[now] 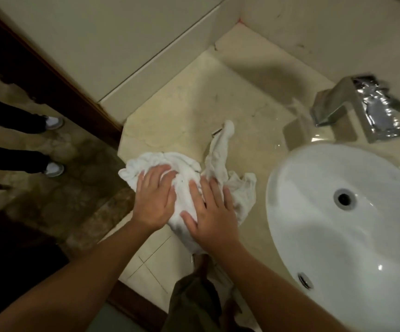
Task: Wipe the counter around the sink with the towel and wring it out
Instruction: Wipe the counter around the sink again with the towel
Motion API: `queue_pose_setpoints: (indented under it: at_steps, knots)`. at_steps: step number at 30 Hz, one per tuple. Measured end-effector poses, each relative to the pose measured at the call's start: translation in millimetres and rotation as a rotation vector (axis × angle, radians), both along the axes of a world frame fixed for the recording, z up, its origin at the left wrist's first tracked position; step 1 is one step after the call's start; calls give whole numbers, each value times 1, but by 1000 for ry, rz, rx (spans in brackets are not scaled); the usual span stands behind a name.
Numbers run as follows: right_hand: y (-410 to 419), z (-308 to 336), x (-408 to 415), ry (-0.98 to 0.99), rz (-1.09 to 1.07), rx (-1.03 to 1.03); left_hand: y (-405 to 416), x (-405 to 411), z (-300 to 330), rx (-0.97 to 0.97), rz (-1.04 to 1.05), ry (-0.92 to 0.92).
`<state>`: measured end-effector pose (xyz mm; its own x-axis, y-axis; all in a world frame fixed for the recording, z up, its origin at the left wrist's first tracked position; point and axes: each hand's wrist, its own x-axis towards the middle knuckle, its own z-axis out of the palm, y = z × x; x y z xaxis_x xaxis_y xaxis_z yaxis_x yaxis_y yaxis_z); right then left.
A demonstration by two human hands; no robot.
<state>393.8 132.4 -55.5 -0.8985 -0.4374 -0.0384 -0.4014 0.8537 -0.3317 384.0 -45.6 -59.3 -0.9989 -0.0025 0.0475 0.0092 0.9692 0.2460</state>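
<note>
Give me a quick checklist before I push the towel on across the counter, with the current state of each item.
1. Both hands on the towel: ok, left hand and right hand press flat on it.
2. Towel on the counter: ok, left of the sink.
3. Towel bunched, not trailing: not ok, one tail stretches away.
4. Path towards the faucet free: ok.
5. Towel wet enough to need wringing: cannot tell.
</note>
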Motion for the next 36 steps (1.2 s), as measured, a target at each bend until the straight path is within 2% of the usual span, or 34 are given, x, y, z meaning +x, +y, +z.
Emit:
queue_pose_setpoints:
  at_steps: [3, 6, 13, 17, 23, 26, 30, 36]
  knots:
    - [12, 0, 3, 7, 53, 44, 11, 8, -4, 28, 14, 43]
    - [11, -3, -15, 9, 105, 34, -1, 0, -14, -23, -45, 131]
    - [-30, -9, -101, 11, 113, -23, -51, -85, -19, -160, -107, 214]
    - [-56, -12, -171, 22, 90, -2, -64, -149, -11, -73, -2, 226]
    - [-37, -22, -235, 94, 129, 7, -37, -189, -11, -94, 143, 214]
    - [-22, -21, -255, 72, 75, 61, -19, -209, -12, -115, 178, 198]
    - [9, -14, -277, 4, -55, 118, 5, -251, -14, -90, 80, 202]
    - [82, 3, -291, -77, -448, 136, 80, -324, -8, -7, -168, 88]
